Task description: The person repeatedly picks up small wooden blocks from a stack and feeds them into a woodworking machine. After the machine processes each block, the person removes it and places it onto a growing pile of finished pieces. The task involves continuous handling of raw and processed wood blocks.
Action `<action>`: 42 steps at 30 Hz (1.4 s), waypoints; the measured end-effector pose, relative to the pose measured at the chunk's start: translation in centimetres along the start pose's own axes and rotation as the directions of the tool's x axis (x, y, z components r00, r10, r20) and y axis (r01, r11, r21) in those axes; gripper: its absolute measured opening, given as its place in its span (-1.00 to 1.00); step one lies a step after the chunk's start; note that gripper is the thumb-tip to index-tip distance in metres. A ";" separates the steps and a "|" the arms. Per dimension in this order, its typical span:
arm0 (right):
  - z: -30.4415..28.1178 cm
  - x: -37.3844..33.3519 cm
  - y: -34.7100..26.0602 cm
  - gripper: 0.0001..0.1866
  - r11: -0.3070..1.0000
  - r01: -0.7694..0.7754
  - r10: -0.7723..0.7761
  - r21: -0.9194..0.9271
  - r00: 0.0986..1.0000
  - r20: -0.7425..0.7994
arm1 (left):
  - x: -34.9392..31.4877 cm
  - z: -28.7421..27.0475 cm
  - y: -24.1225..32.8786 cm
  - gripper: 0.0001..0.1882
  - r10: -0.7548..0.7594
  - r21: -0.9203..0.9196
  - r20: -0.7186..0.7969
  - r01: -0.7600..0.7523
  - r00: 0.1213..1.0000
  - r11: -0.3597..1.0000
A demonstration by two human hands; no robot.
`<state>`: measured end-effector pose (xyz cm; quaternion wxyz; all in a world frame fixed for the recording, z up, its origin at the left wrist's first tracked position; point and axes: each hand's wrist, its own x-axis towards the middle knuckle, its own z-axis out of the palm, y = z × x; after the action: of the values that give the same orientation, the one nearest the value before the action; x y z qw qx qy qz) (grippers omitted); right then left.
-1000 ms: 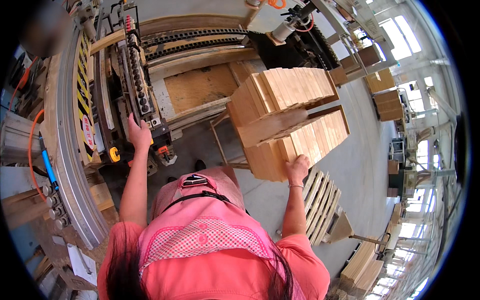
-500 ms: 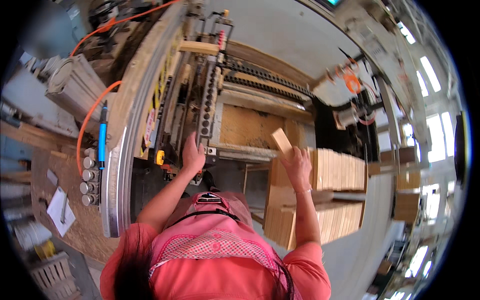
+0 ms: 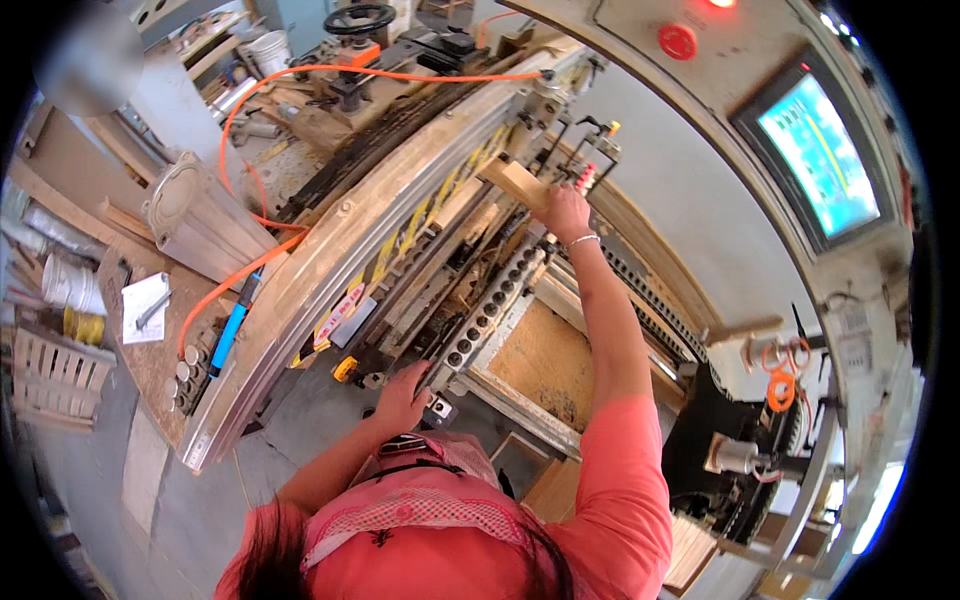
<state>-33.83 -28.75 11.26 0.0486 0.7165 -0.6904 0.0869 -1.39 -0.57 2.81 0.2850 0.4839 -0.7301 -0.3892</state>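
Note:
My right hand point(image 3: 563, 213) reaches to the far end of the machine and is closed on the near end of a pale wooden block point(image 3: 515, 183). The block lies across the rails there, next to a small clamp frame with red parts point(image 3: 588, 176). Whether a second block is under my fingers cannot be told. My left hand point(image 3: 402, 400) is at the near end of a metal bar with a row of round black holes point(image 3: 492, 309). Its fingers stretch along the bar's end, beside a small metal block point(image 3: 439, 406), and hold nothing that shows.
A lit control screen point(image 3: 820, 150) and a red button point(image 3: 677, 41) are at the upper right. An orange hose point(image 3: 400, 76) crosses the long machine beam at left. A blue pen-shaped tool point(image 3: 229, 340) lies by several round metal knobs. Stacked wood point(image 3: 690, 550) stands low right.
My right hand has moved from above the wood stack at right, with a wooden block in it, to the machine's far end. The view has turned and shifted; my left hand stays by the bar's end.

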 end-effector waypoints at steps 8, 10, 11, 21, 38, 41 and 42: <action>2.6 5.6 -0.4 -0.54 0.996 0.086 -0.074 -0.032 0.958 0.277 | 0.0 0.2 0.3 -0.52 -0.049 0.017 -0.011 0.049 0.999 0.999; 1.8 5.6 -0.3 -0.55 0.996 0.081 -0.066 -0.038 0.954 0.292 | 0.4 -0.1 0.6 -0.48 -0.040 -0.009 -0.010 0.040 0.999 0.999; 1.3 5.2 -0.1 -0.55 0.996 0.073 -0.057 -0.042 0.953 0.299 | 0.7 -0.2 0.8 -0.46 -0.031 -0.043 0.000 0.031 1.000 0.999; -9.2 -12.3 -5.0 -0.57 0.774 0.065 -0.404 0.630 0.817 0.411 | 6.6 0.6 4.7 -0.41 -0.141 -0.841 0.025 0.097 0.990 0.532; -2.3 0.2 -0.6 -0.51 0.998 0.052 -0.060 0.041 0.977 0.203 | 3.0 0.8 2.9 -0.61 -0.168 -0.588 -0.143 0.053 0.975 0.807; -0.5 3.5 -0.5 -0.48 0.996 0.087 -0.074 -0.037 0.964 0.257 | 2.5 1.0 1.7 -0.59 -0.224 -0.593 0.022 0.193 0.974 0.782; 0.0 4.1 -0.6 -0.48 0.994 0.097 -0.077 -0.053 0.953 0.294 | 2.5 1.2 1.9 -0.57 -0.153 -0.549 -0.079 0.085 0.985 0.832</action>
<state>-33.14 -32.79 12.05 -0.0261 0.7492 -0.6603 -0.0453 -4.18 -2.13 3.92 0.4289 0.4504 -0.5397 -0.5674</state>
